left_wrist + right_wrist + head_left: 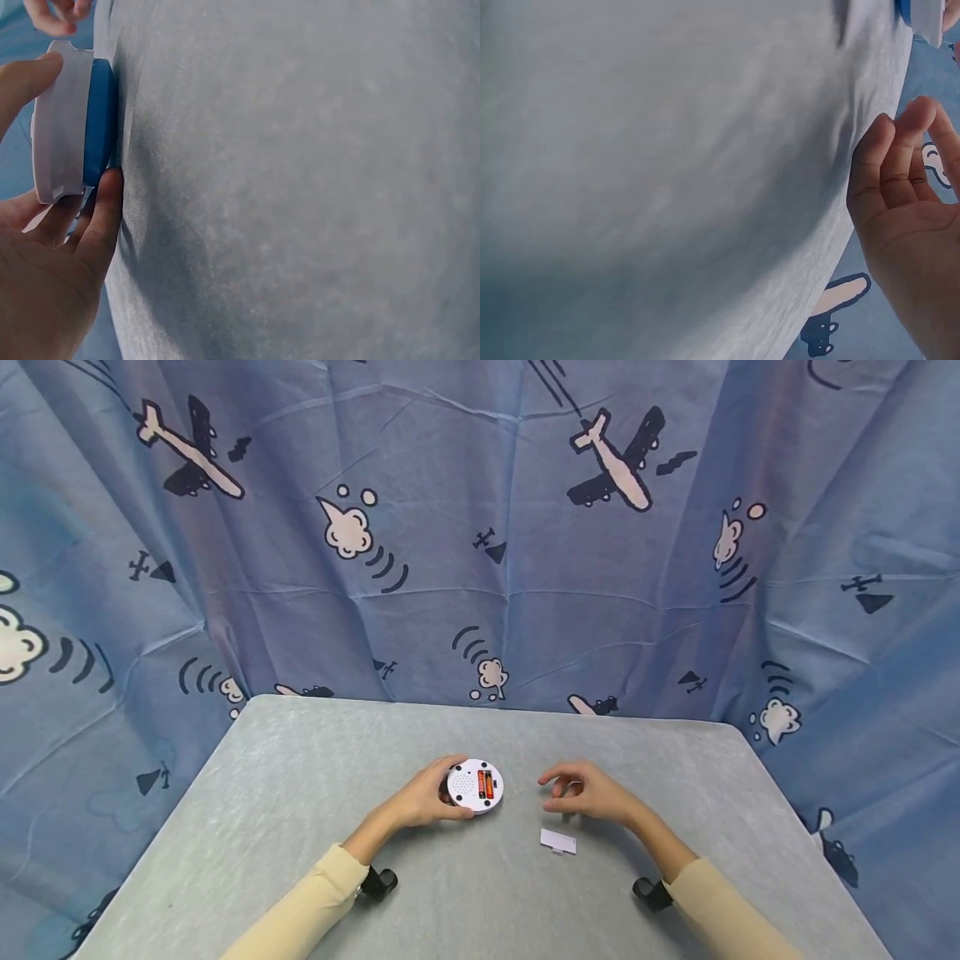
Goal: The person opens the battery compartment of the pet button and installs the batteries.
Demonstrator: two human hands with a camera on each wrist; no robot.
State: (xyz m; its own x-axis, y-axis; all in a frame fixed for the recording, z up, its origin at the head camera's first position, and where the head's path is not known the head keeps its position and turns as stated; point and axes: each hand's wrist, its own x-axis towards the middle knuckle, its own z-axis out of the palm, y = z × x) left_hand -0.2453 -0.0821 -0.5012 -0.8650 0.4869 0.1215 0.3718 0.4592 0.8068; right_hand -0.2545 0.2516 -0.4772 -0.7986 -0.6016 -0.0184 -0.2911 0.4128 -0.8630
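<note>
My left hand [429,795] grips a round white device [462,787] by its side, thumb at the near edge and fingers round the far one. Its underside faces up, showing a speaker grille, small dark feet and two orange-and-black batteries [486,784] in an uncovered compartment. From the side, in the left wrist view, the device has a white body [61,127] and a blue part [100,124] toward the table. To the right, my right hand [588,791] hovers over the table with loosely bent fingers and nothing in them. A white battery cover [558,841] lies just below that hand.
The pale grey table [337,752] stretches around both hands. Behind it hangs a blue curtain [435,543] printed with planes and clouds. Dark wrist straps [378,884] sit on both forearms.
</note>
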